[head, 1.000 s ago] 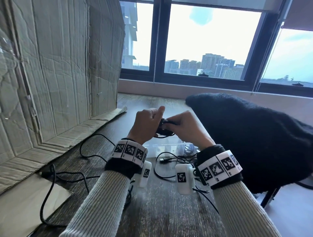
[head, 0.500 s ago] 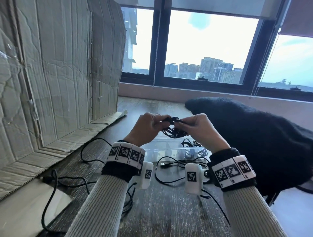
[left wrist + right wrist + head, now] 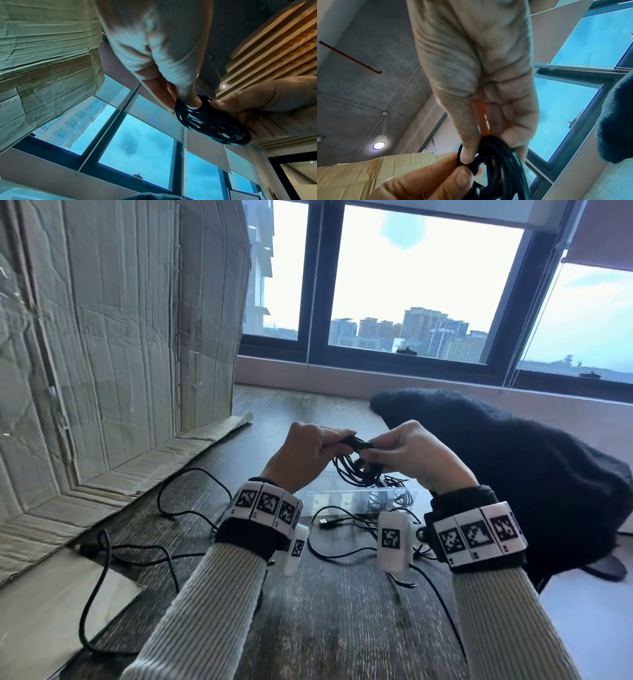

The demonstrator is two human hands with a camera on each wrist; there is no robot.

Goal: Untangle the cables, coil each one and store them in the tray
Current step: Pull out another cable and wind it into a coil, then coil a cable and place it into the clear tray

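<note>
While your left hand (image 3: 308,455) and right hand (image 3: 407,457) both pinch the coiled cable (image 3: 356,470), keep loops tight; the tray (image 3: 342,501) sits at 6 o'clock below.

- coiled cable (image 3: 356,470): black, held between both hands; reads dark blue-black in the wrist views
- loose cables (image 3: 164,556) on the table: black
- tray (image 3: 342,498): clear plastic
- table (image 3: 342,618): dark brown wood grain
- sleeves (image 3: 205,611): cream, ribbed, with black cuffs
- wristbands (image 3: 265,505): white with black square marker patterns
- cardboard box (image 3: 102,337): creased tan
- fleece garment (image 3: 513,467): black, fuzzy
- window frame (image 3: 318,285): black; sky pale blue with white cloud
- paper sheet (image 3: 41,618): off-white
</note>
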